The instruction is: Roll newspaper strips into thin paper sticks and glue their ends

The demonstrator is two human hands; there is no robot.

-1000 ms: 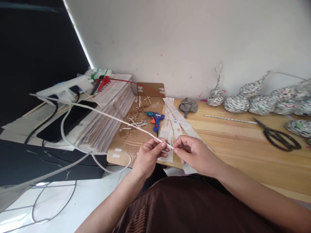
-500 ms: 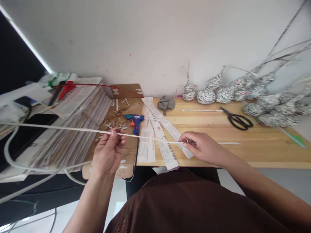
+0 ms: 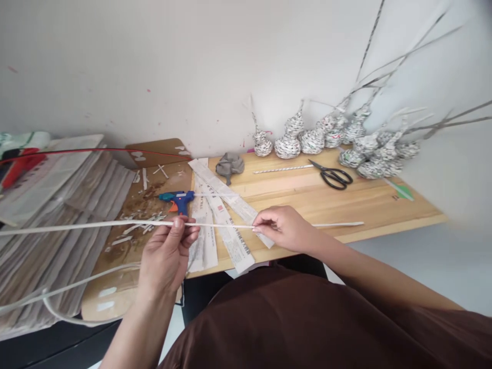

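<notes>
A long, thin white paper rod [image 3: 223,225] runs nearly level across the head view, in front of the table's near side. My left hand [image 3: 169,248] pinches it between thumb and fingers, and its thicker length stretches away past the left edge of the picture. Some way to the right, my right hand [image 3: 282,228] grips the same rod with its fingertips; the thin end comes out beyond that wrist. Beneath the rod lie several printed newspaper strips [image 3: 240,251], fanned over the wooden table [image 3: 384,210].
A blue glue gun [image 3: 180,200] rests on brown cardboard [image 3: 111,277] among paper scraps. Stacked newspaper strips [image 3: 73,205] fill the left. Black scissors [image 3: 332,177], a grey crumpled balloon-like piece [image 3: 229,165] and several woven paper gourds [image 3: 287,146] stand or lie towards the wall.
The view has swung to the right, so the table's right end now shows. Both hands keep hold of the rod, at much the same spacing.
</notes>
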